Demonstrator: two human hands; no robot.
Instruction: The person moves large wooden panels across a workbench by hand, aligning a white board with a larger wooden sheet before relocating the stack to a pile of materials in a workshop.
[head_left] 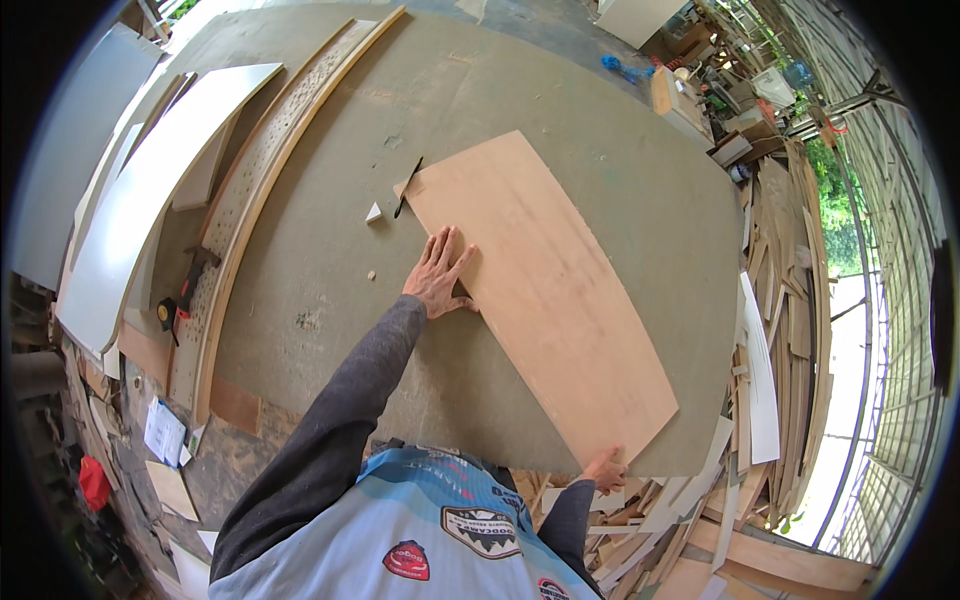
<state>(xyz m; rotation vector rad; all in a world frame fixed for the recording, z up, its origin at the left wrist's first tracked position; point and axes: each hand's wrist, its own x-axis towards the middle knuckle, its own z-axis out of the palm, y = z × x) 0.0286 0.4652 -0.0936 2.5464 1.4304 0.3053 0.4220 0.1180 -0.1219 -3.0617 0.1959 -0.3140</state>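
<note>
A pale plywood panel (560, 290) lies at a slant across the grey-green worktable (330, 330). My left hand (438, 275) rests at its left edge, fingers spread, fingertips on the wood and thumb stretched along the edge. At the panel's near corner, my right hand (605, 470) grips the edge, with part of its fingers hidden. A thin black pen-like tool (407, 188) lies by the far left corner of the panel. Near it sits a small white triangular offcut (374, 213), and closer to me is a tiny wood chip (371, 275).
Along the table's left runs a long wood-edged frame (290, 130) with a hammer (197, 270) and a tape measure (167, 314) beside it. White boards (165, 170) lean farther left. Scrap strips (790, 280) are piled at the right; a blue coil (625, 68) lies at the back.
</note>
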